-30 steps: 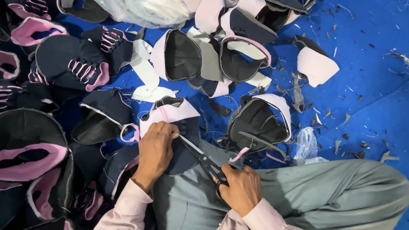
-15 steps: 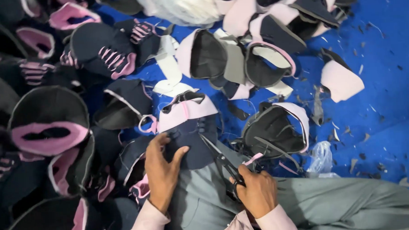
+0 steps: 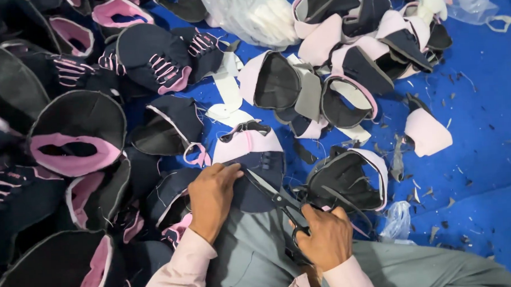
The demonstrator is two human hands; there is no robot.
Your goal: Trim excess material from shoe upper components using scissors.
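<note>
A navy and pink shoe upper [image 3: 250,155] lies across my grey-trousered lap. My left hand [image 3: 211,197] presses on its left side, fingers curled over the dark fabric. My right hand [image 3: 325,237] grips black scissors [image 3: 275,198], whose blades point up and left, with the tips at the upper's navy panel. I cannot tell how far the blades are parted.
Many navy, black and pink shoe uppers [image 3: 77,133] are heaped at the left and across the back. One more upper [image 3: 347,177] lies right of the scissors. A clear plastic bag [image 3: 251,13] sits at the top. The blue floor [image 3: 482,147] at the right is strewn with offcuts.
The view has shifted, so the pile sits lower and further right in frame. Both hands stay on the same upper, and the scissors remain at its navy panel.
</note>
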